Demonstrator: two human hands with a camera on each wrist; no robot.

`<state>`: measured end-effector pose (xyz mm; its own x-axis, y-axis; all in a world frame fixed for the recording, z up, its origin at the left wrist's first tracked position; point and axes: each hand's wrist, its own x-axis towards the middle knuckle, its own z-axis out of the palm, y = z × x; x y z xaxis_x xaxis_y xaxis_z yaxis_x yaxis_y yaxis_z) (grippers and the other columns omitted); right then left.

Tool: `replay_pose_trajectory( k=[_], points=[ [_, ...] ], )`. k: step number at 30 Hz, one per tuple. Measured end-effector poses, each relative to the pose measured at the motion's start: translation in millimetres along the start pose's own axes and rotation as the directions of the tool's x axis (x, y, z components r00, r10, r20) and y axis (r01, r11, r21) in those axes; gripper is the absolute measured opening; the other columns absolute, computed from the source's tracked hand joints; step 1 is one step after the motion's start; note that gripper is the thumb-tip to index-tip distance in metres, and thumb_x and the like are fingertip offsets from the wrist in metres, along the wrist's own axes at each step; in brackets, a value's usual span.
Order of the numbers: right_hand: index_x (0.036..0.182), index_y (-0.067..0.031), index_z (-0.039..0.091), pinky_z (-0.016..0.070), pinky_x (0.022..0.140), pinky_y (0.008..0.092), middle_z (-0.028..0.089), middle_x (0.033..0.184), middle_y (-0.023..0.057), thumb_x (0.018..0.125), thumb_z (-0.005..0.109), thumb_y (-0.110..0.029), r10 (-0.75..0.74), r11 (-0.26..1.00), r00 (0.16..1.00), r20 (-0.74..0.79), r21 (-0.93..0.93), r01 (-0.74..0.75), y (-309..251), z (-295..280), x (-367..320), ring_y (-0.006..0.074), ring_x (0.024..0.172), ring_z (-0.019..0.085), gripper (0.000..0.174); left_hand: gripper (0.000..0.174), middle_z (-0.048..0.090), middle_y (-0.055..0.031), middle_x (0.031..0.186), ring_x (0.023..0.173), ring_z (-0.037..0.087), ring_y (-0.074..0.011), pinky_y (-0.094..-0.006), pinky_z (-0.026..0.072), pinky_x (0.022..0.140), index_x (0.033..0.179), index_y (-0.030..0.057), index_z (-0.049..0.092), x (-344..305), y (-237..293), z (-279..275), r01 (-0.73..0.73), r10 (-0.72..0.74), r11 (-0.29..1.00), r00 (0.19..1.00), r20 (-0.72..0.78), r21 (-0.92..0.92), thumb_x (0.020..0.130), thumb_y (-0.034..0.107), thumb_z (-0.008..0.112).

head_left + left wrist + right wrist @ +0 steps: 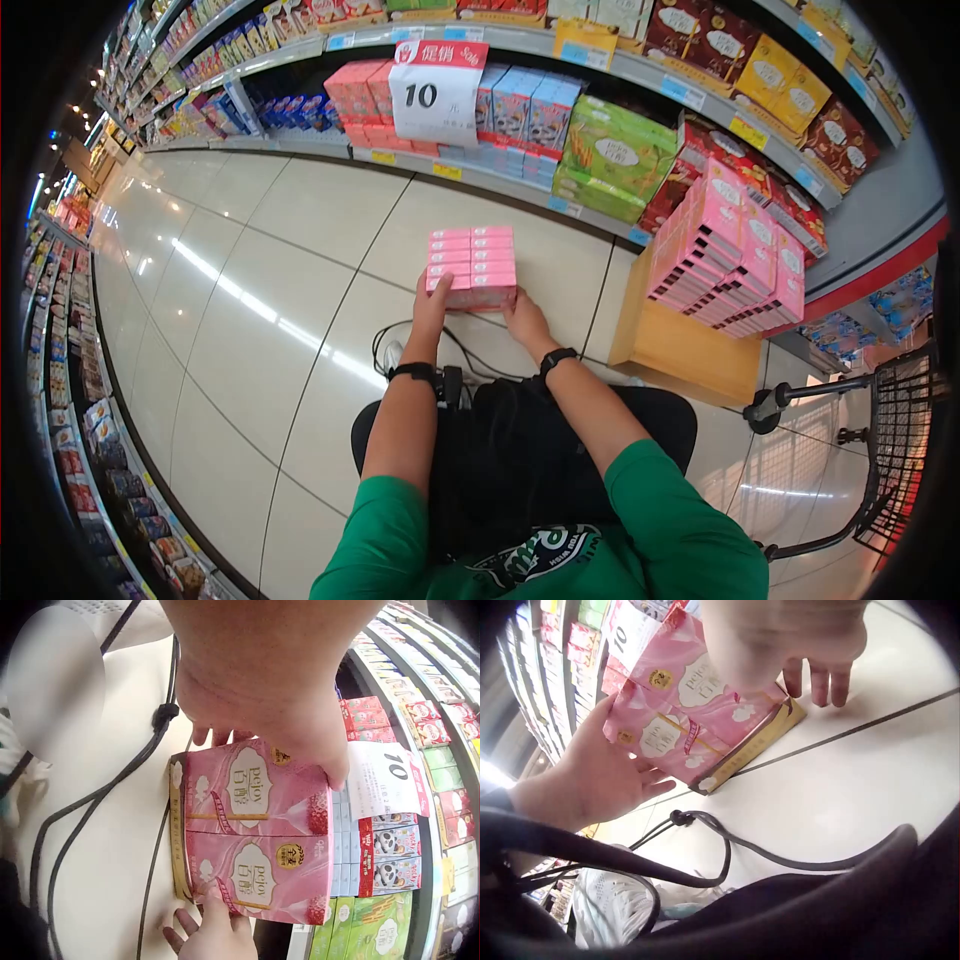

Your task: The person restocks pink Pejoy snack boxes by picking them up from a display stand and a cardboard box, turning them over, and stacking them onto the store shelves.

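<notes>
In the head view, a stack of pink Pejoy snack boxes (pixel 472 262) is held low in front of the knees. My left hand (pixel 430 300) grips its near left corner, thumb up at the top edge. At the lower right corner, my right hand (pixel 527 320) holds the other side. The left wrist view shows the boxes' pink printed faces (pixel 259 825), with the left hand (pixel 266 697) over one end and the right hand (pixel 214 930) at the other. In the right wrist view, some right-hand fingers (pixel 819 681) extend past the boxes (pixel 675 697).
More pink boxes (pixel 725 250) are piled on a brown carton (pixel 690 350) at right. Store shelves (pixel 500 170) with snack boxes and a price sign (pixel 433 95) run along the front. A shopping cart (pixel 900 440) stands at right. Black cords (pixel 97 795) hang near the hands.
</notes>
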<state>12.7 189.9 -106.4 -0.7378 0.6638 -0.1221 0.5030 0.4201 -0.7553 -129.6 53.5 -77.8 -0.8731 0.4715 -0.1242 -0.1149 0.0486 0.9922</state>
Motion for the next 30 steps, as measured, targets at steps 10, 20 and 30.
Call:
replay_pose_trajectory(
  k=[10,20,30],
  points=[
    [0.122,-0.0022,0.052,0.0505,0.082,0.0485,0.067,0.099,0.0222,0.088,0.060,-0.024,-0.041,0.999,0.997,-0.071,0.009,0.042,-3.3,2.7,0.5,0.0421,0.093,0.063,0.041,0.070,0.059,-0.0152,0.122,0.111,0.056,-0.0235,-0.0334,0.0413,0.098,0.133,-0.0014,0.046,2.7,-4.4,-1.8,0.051,-0.051,0.998,0.999,0.018,0.041,0.088,0.049,0.064],
    [0.133,0.0006,0.041,0.0489,0.088,0.0393,0.063,0.114,0.0207,0.090,0.060,-0.029,0.110,0.971,0.993,0.053,0.207,-0.119,-4.7,19.4,25.6,0.0325,0.103,0.063,0.055,0.078,0.057,-0.0093,0.119,0.117,0.046,-0.0238,-0.0427,0.0304,0.103,0.132,0.0091,0.048,13.3,-13.4,-20.6,0.182,-0.186,0.982,0.978,-0.099,-0.050,0.088,0.072,0.040],
    [0.109,0.0013,0.060,0.0473,0.078,0.0279,0.065,0.094,0.0067,0.095,0.057,-0.029,-0.129,0.732,0.991,-0.034,0.671,0.118,-48.5,-96.1,-13.2,0.0144,0.086,0.059,0.033,0.070,0.045,-0.0131,0.140,0.131,0.039,-0.0290,-0.0450,0.0311,0.104,0.144,0.0069,0.033,29.6,-2.1,-22.5,0.012,-0.047,0.992,0.960,-0.277,-0.129,0.095,0.056,0.041]
  ],
)
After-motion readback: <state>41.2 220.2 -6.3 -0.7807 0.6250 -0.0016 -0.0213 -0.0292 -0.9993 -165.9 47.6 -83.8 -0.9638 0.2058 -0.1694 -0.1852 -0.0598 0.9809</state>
